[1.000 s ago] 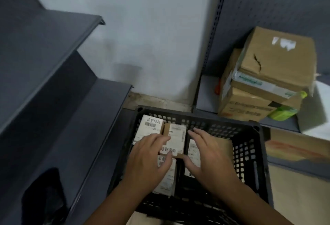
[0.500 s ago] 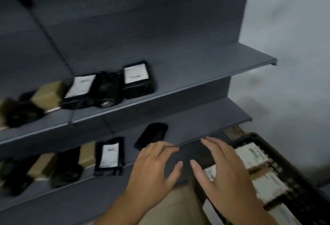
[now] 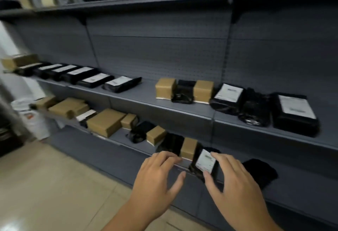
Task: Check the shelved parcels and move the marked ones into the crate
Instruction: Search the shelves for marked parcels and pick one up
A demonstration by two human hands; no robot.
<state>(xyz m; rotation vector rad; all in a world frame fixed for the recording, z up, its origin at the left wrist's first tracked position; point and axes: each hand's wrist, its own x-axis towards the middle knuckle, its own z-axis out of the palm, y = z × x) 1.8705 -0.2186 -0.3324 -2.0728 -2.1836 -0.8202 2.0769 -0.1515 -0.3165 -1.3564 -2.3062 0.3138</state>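
Grey shelves hold many parcels: black bags with white labels and brown boxes. A black bag with a white label lies on the low shelf, beside a brown box. My right hand hovers at that bag with fingers spread, thumb near its front edge and fingertips at its far side; contact is unclear. My left hand is held open just left of it, over the shelf edge, holding nothing. The crate is out of view.
Another black bag lies to the right on the low shelf. More brown boxes and labelled black bags fill the shelves to the left. A white bin stands at the left. Beige floor lies below.
The view has swung left from the crate to the shelves. Both hands have left the crate's parcels and now reach toward the low shelf; the right one is at a labelled black bag.
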